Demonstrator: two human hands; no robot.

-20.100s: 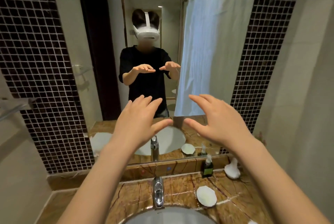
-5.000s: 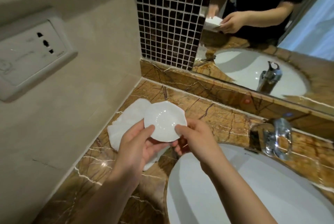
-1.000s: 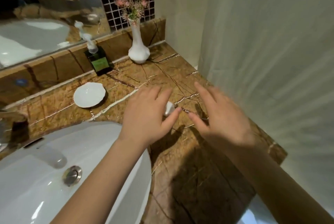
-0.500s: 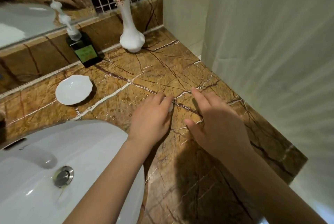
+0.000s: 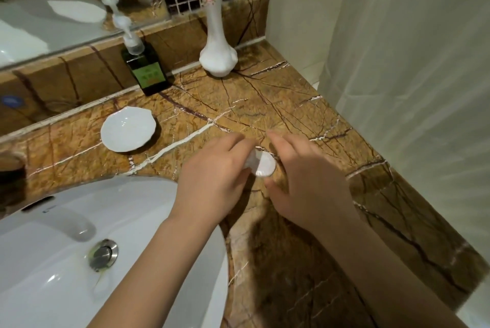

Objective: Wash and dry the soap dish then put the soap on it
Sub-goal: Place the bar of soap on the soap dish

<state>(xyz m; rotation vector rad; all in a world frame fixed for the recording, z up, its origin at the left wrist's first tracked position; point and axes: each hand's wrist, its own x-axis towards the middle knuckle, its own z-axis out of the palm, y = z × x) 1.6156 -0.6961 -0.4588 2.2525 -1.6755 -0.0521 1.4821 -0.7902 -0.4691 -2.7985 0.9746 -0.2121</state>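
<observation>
The white scalloped soap dish [image 5: 128,129] lies on the brown marble counter [image 5: 278,99], left of my hands and in front of the pump bottle. A small round white soap [image 5: 262,164] sits between my two hands, raised a little off the counter. My left hand [image 5: 214,176] pinches its left side with the fingertips. My right hand [image 5: 305,182] curls around its right side, thumb under it and fingers above. Part of the soap is hidden behind my left fingers.
A white sink basin [image 5: 79,261] with a metal drain [image 5: 103,253] fills the lower left. A dark green pump bottle [image 5: 145,68] and a white vase with pink flowers [image 5: 218,46] stand against the back ledge. A white curtain [image 5: 411,76] hangs along the right.
Both hands have closed in on the soap and lifted it slightly; half a second ago the left hand covered it on the counter and the right hand hovered beside it.
</observation>
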